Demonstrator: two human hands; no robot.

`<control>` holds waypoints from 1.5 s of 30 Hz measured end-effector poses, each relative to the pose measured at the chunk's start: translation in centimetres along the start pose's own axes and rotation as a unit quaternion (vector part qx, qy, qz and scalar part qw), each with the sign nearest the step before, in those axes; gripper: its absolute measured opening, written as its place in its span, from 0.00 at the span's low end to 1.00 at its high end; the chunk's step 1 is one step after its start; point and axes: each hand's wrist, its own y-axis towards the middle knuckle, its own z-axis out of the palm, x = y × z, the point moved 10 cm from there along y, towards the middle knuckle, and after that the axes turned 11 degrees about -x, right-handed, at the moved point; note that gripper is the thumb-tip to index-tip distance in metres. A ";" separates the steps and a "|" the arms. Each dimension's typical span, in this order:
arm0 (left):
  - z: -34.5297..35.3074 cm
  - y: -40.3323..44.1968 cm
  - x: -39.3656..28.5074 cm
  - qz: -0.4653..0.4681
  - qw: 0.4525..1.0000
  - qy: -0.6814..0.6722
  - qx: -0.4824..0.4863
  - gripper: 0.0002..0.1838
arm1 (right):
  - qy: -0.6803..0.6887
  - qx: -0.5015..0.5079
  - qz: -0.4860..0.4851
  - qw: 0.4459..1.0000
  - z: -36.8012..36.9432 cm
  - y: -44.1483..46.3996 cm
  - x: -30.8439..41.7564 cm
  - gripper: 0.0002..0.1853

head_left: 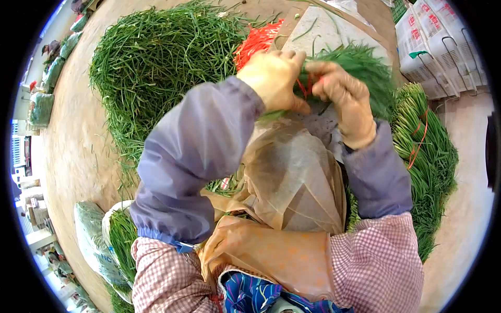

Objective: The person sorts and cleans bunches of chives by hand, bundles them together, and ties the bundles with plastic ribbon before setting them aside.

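The chive bunch [362, 75] is at the two hands, before the pale board [326, 28]. The left hand [274, 77] is curled around it; the right hand [345, 99] bends its fingers near the red tie [310, 83] — pinching it or not, I cannot tell.

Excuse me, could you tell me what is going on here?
A person's left hand and right hand are close together at a red tie by a bunch of greens; blur hides whether it is knotted. A loose heap of greens lies to the left, beside red strips. Stacked greens lie to the right.
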 end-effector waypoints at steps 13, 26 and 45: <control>5.3 0.1 4.5 -0.152 0.973 -0.059 0.165 0.47 | 0.427 -0.012 0.160 0.890 0.8 8.6 -11.2 0.14; 5.4 -0.6 1.5 -0.147 0.986 0.069 -0.027 0.54 | 0.219 -0.073 0.241 0.943 3.1 5.2 -5.1 0.17; -1.3 -1.7 1.5 -0.104 0.985 0.003 -0.139 0.52 | -0.064 -0.001 -0.080 0.995 -6.2 -4.6 6.6 0.23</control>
